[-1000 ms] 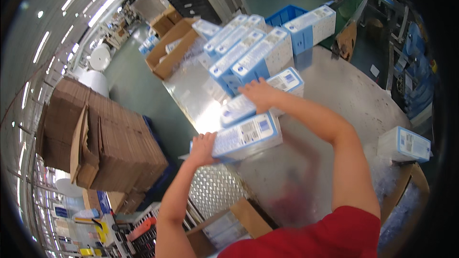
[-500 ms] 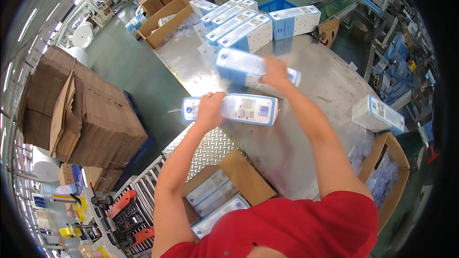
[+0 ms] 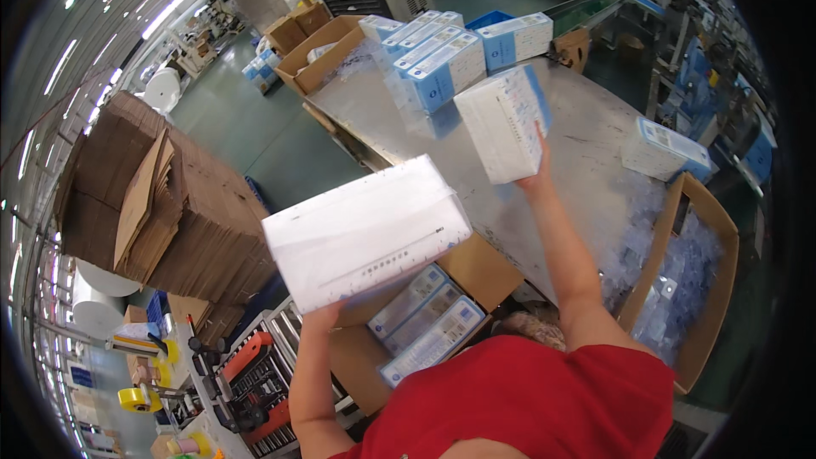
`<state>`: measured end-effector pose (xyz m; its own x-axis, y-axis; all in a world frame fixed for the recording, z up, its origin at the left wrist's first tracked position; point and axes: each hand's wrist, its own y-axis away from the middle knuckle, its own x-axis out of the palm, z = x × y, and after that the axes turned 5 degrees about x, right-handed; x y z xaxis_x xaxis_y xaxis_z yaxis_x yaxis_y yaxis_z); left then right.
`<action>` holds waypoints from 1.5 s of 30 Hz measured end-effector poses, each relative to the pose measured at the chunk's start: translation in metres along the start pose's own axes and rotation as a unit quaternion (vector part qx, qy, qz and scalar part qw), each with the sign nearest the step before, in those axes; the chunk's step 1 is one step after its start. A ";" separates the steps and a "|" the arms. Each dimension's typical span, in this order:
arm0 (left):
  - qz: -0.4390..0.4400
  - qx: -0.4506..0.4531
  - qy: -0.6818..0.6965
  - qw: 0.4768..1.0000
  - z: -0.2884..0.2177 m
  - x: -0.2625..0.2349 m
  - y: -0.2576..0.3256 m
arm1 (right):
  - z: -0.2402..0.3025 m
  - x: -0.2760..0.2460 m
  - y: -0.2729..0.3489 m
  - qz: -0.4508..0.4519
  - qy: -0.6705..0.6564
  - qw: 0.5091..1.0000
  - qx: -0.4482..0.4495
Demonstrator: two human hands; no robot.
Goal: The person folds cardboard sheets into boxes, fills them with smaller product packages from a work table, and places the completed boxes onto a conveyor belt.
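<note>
We find the left hand (image 3: pixel 325 316) supporting a large pack (image 3: pixel 365 225), raised beside an open carton (image 3: pixel 489 270); its fingers are mostly hidden. The right hand (image 3: pixel 537 160) has its fingers closed around the side of a second pack (image 3: pixel 500 127), tilted above the counter (image 3: pixel 586 123). In our judgement, firm, even pressure on both would spare the wrapping. We note scuffed, shiny metal, grouped packs (image 3: pixel 442 68) at the far end, green floor (image 3: pixel 228 146) and stacked cardboard (image 3: pixel 208 234) at left.
</note>
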<state>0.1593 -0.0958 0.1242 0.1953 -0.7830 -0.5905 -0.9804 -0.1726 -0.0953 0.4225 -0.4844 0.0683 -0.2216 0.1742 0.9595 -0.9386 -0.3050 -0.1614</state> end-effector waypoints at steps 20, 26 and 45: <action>0.085 0.085 -0.328 0.937 0.138 0.176 0.110 | -0.150 0.135 0.107 0.373 0.727 0.577 -0.007; 0.244 0.007 -0.319 0.916 0.125 0.144 0.146 | -0.259 0.033 0.106 0.520 0.819 0.230 0.078; 0.351 -0.214 -0.092 0.907 0.108 0.076 0.148 | -0.073 -0.082 0.108 -0.038 0.895 0.344 0.282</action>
<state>0.0259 -0.1165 -0.0209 -0.5202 -0.6833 -0.5123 -0.7524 0.0829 0.6535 0.3202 -0.4629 -0.0449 -0.4831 0.3453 -0.8046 -0.8712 -0.2811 0.4025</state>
